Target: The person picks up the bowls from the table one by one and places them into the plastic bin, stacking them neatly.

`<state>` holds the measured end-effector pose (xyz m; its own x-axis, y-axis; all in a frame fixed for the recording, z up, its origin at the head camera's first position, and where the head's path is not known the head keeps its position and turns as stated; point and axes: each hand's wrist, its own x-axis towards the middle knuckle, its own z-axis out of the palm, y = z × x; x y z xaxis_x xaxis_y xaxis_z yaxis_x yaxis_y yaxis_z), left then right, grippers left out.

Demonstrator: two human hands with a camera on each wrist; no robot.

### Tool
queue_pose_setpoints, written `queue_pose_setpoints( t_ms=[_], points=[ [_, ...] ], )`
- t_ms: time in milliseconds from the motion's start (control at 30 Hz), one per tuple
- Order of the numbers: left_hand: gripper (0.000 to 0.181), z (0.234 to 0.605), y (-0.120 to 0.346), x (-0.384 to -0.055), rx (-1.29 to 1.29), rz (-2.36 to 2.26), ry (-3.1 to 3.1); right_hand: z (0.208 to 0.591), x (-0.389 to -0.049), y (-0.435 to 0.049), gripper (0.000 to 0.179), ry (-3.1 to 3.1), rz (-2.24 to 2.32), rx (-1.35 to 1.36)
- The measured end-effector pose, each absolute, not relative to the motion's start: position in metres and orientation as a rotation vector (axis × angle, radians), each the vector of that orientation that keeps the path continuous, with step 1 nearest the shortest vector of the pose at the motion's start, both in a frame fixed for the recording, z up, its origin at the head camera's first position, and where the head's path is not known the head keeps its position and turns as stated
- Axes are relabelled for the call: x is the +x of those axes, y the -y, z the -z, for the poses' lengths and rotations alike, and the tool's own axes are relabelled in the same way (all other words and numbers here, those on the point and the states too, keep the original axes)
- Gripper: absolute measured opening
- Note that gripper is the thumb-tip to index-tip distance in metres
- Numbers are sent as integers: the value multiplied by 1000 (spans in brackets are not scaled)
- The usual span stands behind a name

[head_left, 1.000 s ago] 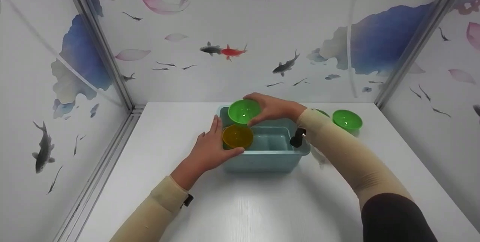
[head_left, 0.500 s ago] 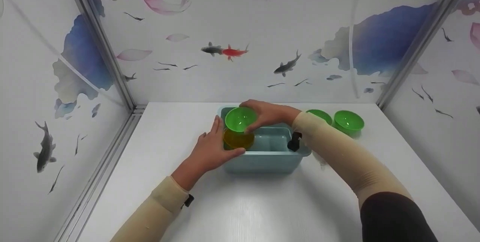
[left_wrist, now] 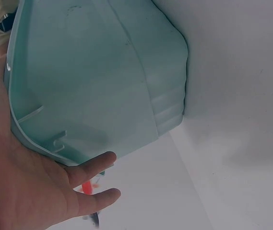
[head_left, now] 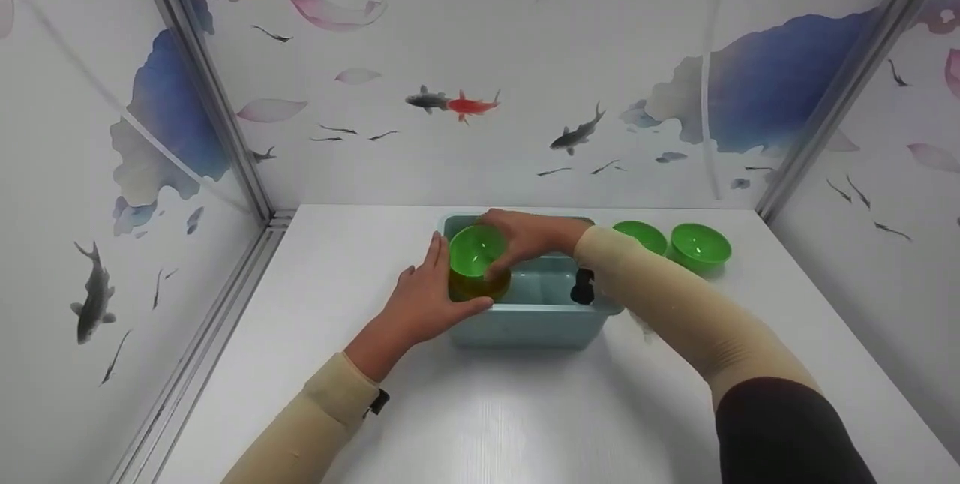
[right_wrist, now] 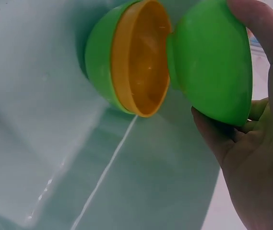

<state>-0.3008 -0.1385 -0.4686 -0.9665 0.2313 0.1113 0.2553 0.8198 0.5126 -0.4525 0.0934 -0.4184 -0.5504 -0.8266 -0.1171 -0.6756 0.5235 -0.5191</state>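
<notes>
My right hand (head_left: 526, 235) grips a green bowl (head_left: 474, 250) by its rim, over the left part of a pale blue-green plastic bin (head_left: 525, 330). Right below it sits an orange bowl (right_wrist: 150, 62), nested inside another green bowl (right_wrist: 98, 57) in the bin; the right wrist view shows the held bowl's foot at the orange rim. My left hand (head_left: 420, 304) rests against the bin's front left corner, thumb along the front rim and fingers straight up the left side. In the left wrist view, that palm touches the bin's rim (left_wrist: 12, 103).
Two more green bowls stand on the white table right of the bin, the nearer one (head_left: 641, 235) partly behind my right forearm, the other (head_left: 701, 245) farther right. A patterned wall (head_left: 480, 146) rises behind the table, with side panels and metal posts (head_left: 214, 94).
My right hand has lowered the green bowl, slightly to the left, until it covers much of the orange bowl in the head view. The left hand stays at the bin's corner.
</notes>
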Motion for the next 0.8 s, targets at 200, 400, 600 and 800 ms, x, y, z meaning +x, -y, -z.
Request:
queue_pose_setpoints(
  t_ms=[200,400,600,800],
  points=[
    [139,468,139,-301,-402,850,2963,426,-452,-90,91,-2430,555,-1258],
    [139,469,141,-301,-415,835,2957,431,-450,-89,96,-2501,459,-1240],
    [139,469,141,-302,-414,826,2961,438,-448,-86,98,-2575,322,-1205],
    [138,467,139,-302,-404,847,2969,444,-445,-83,92,-2619,230,-1179]
  ],
)
